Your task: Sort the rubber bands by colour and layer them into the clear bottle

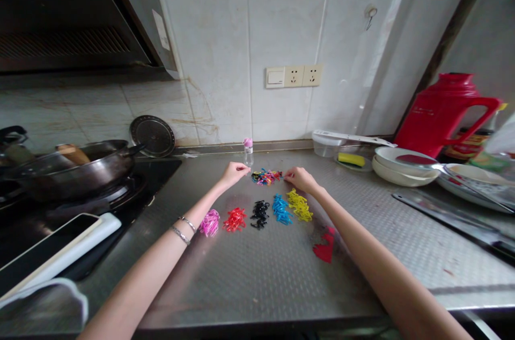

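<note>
A mixed pile of small coloured pieces point(267, 176), which look like rubber bands, lies on the metal counter. At its left edge my left hand point(234, 174) has its fingertips pinched together. Its counterpart, my right hand point(301, 179), is closed at the pile's right edge. Whatever either hand holds is too small to make out. Nearer me are sorted heaps: pink point(210, 223), red point(235, 220), black point(260, 214), blue point(282, 209) and yellow point(300, 205). Behind the mixed pile stands a small clear bottle point(248, 155) with a pink cap.
A red, jagged-edged flat piece point(325, 246) lies beside my right forearm. On the right are a cleaver point(450, 217), stacked bowls point(396, 171), a yellow sponge point(351, 160) and a red thermos point(446, 115). A pan point(88, 168) and a phone point(48, 249) are left.
</note>
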Available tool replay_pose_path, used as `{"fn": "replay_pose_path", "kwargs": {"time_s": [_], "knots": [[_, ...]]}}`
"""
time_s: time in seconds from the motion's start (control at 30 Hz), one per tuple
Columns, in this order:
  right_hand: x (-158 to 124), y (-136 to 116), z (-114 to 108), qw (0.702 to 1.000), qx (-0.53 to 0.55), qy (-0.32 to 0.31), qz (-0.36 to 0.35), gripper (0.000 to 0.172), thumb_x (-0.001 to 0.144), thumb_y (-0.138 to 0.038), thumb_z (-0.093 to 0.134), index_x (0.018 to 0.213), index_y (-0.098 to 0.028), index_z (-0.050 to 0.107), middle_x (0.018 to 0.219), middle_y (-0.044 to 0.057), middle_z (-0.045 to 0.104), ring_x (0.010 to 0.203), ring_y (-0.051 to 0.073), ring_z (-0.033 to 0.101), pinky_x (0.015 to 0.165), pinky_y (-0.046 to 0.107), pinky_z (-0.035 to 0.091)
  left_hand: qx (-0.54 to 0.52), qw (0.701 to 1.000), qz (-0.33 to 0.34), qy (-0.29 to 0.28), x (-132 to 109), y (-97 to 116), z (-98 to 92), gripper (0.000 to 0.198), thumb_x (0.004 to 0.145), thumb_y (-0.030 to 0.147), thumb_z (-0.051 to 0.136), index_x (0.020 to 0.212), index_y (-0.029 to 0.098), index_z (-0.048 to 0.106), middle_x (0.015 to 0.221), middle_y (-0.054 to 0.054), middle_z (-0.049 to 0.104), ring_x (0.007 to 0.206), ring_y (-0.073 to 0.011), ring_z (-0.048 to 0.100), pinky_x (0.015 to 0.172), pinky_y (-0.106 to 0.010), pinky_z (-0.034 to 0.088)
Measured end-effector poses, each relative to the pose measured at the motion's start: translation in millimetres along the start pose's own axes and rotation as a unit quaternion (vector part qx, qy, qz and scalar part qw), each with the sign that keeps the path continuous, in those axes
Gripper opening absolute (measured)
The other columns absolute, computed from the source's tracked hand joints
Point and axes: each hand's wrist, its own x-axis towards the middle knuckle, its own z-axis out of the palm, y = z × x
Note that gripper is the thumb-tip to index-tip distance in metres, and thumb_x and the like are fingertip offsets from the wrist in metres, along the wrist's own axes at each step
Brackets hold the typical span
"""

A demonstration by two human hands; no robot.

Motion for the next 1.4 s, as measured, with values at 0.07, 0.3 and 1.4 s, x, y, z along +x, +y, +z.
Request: {"fn": "replay_pose_path", "kwargs": {"time_s": [0.07, 0.3, 1.4], "knots": [[-0.2, 0.1, -2.6, 0.999, 0.029, -0.008, -0.031, 0.018, 0.074, -0.029, 0.054, 0.080, -0.020, 0.068, 0.078, 0.004, 0.067, 0.072, 0.015, 0.059, 0.061, 0.020, 0.041, 0.004, 1.000, -0.001, -0.004, 1.4, -4.3, 5.3, 0.026, 0.070, 0.033, 0.056, 0.068, 0.010, 0.067, 0.064, -0.006, 0.065, 0.060, -0.0135, 0.056, 0.058, -0.024, 0.039], [-10.4, -18.3, -22.4, 0.977, 0.136, -0.058, -0.153, 0.016, 0.071, -0.024, 0.057, 0.076, -0.016, 0.069, 0.076, 0.003, 0.067, 0.066, 0.013, 0.057, 0.063, 0.020, 0.043, 0.023, 0.999, 0.004, -0.024, 5.4, -17.8, 16.1, 0.022, 0.068, 0.030, 0.056, 0.070, 0.011, 0.068, 0.070, -0.007, 0.067, 0.065, -0.0152, 0.058, 0.061, -0.024, 0.041], [-26.9, -8.7, -25.1, 0.986, 0.120, -0.052, -0.099, 0.027, 0.076, -0.036, 0.050, 0.079, -0.016, 0.068, 0.073, 0.003, 0.067, 0.065, 0.012, 0.058, 0.061, 0.019, 0.041, 0.171, 0.984, 0.019, -0.054, -11.8, -4.3, 39.0, 0.021, 0.071, 0.029, 0.054, 0.074, 0.014, 0.069, 0.073, -0.008, 0.067, 0.065, -0.0157, 0.058, 0.062, -0.025, 0.039]]}}
